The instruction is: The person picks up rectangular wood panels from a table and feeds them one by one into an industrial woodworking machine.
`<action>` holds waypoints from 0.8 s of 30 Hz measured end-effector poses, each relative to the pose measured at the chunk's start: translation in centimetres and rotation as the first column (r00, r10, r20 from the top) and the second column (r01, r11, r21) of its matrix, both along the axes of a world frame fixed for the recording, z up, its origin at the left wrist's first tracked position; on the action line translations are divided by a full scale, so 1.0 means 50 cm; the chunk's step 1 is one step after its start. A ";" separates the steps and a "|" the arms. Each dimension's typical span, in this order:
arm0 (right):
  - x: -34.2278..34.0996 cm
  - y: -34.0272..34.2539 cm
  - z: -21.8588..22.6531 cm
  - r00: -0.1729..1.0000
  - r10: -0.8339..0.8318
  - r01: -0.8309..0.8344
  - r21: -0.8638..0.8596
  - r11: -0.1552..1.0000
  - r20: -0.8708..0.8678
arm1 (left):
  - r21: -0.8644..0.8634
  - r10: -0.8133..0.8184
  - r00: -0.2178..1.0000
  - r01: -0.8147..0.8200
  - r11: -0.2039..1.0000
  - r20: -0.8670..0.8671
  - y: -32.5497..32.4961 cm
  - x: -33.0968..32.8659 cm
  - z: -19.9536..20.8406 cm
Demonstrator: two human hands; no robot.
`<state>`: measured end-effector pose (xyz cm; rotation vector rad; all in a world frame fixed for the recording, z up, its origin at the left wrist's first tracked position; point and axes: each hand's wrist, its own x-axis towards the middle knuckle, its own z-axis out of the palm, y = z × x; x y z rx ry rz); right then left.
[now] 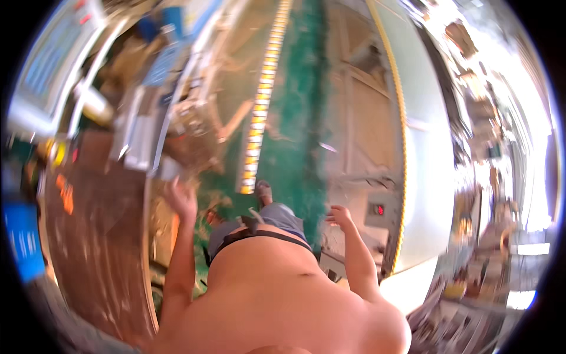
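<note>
As one person stands beside one brown tabletop, left hand blurs, can't tell finger spread; right hand loosely open; one shoe shows, partly hidden.

The left hand is being held near a brown table, the right hand beside a pale-topped workbench bearing a small red display, while a green floor is being crossed by a yellow-and-white strip.

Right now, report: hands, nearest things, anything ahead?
Left hand open, empty, near brown table. Right hand open, empty, by yellow-edged bench. Striped strip ahead along green floor.
</note>
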<state>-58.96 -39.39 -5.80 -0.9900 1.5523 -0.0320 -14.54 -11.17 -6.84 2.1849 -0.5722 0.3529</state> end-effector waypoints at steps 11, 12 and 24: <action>-0.204 -0.462 0.090 0.970 -0.207 0.245 -0.554 0.796 0.131 | 0.438 0.439 0.064 -0.030 0.898 -0.896 0.399 -0.370 -0.346; -0.236 -0.504 0.088 0.950 -0.254 0.311 -0.593 0.742 0.181 | 0.435 0.441 0.020 -0.135 0.890 -0.897 0.378 -0.390 -0.286; -0.622 -0.765 -0.045 0.565 -0.529 0.042 -0.618 0.785 -0.634 | 0.182 -0.053 0.575 0.344 0.921 -0.817 -0.225 -0.405 0.047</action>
